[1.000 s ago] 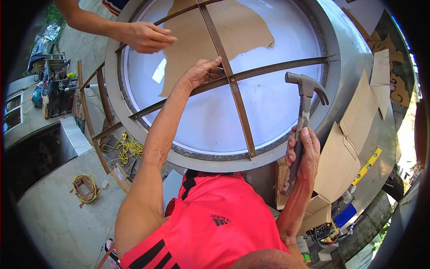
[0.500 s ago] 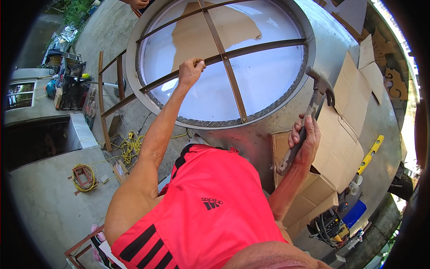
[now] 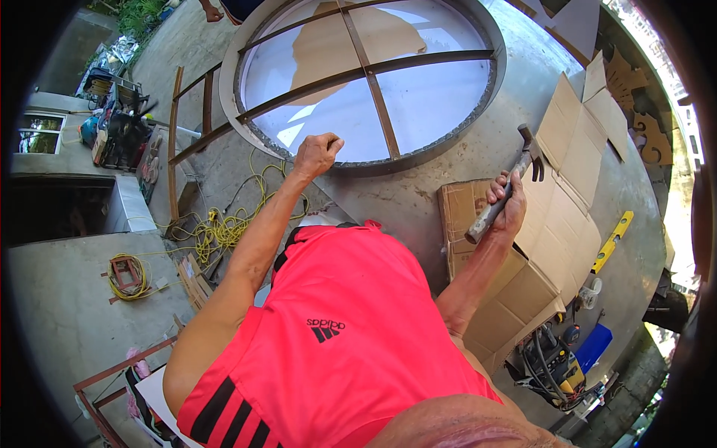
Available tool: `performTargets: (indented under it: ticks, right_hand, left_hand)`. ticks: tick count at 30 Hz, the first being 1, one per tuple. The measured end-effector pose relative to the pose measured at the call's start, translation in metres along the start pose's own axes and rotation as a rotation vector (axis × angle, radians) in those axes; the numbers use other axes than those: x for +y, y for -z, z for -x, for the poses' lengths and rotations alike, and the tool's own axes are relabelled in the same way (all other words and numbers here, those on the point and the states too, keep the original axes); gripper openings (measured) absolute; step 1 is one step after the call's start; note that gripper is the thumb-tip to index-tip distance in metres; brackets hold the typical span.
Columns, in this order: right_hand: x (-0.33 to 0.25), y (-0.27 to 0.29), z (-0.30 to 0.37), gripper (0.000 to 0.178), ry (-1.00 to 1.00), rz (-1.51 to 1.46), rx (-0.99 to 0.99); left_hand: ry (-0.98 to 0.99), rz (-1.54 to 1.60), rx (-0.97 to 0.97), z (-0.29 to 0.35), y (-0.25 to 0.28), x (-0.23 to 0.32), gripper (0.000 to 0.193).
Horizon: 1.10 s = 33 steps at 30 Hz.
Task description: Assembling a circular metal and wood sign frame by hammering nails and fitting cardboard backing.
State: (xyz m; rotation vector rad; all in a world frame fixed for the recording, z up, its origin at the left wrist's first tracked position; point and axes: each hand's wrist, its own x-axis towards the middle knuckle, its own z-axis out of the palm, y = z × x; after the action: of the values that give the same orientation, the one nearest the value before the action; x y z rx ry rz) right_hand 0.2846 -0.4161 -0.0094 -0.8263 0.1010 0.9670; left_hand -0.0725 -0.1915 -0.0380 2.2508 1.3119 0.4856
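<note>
My right hand point(image 3: 511, 205) is wrapped round the grey handle of a claw hammer point(image 3: 529, 149), its head pointing up and away. My left hand point(image 3: 317, 154) is closed, thumb against fingers, in front of the near rim of a big round metal frame point(image 3: 230, 93). Whether something small sits between those fingers cannot be made out. Brown flat bars point(image 3: 379, 112) cross the round frame over a pale, shiny sheet. A torn-edged brown piece point(image 3: 366, 41) shows beneath the bars at the far side.
An opened cardboard box point(image 3: 556, 224) stands at my right, with a yellow spirit level point(image 3: 613, 241) and a tool pile point(image 3: 553, 366) beyond. Tangled yellow cord point(image 3: 218, 235) and a brown metal frame point(image 3: 175, 142) lie left. Another person's hand point(image 3: 213, 13) shows at the far edge.
My left hand has drawn back from the crossing bars toward me. The round frame now appears higher in view. My right hand still grips the hammer, now slightly lower relative to the box.
</note>
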Motion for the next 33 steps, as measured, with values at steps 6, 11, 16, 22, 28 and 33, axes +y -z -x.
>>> performTargets:
  ticks: [6,11,16,22,28,33]
  right_hand:
    - [-0.012,0.032,-0.049,0.025,0.016,0.116,0.032]
    - [-0.022,0.038,-0.104,0.020,-0.049,0.110,-0.008]
    - [-0.019,0.046,-0.156,0.017,-0.098,0.103,0.007]
    - [-0.010,0.057,-0.210,0.013,-0.193,0.088,0.062]
    - [-0.003,0.058,-0.242,0.016,-0.164,0.084,0.184]
    - [0.017,0.062,-0.259,0.012,-0.153,0.235,0.270]
  left_hand:
    - [0.036,-0.075,0.053,0.005,-0.001,-0.001,0.026]
    - [0.021,-0.097,0.031,0.002,-0.005,-0.008,0.028]
    - [0.021,-0.119,0.029,0.002,-0.007,-0.013,0.029]
    - [0.008,-0.123,0.025,0.001,-0.008,-0.010,0.029]
    - [-0.041,-0.111,0.073,0.003,-0.007,-0.003,0.026]
    - [-0.002,-0.100,0.086,0.006,-0.005,0.003,0.023]
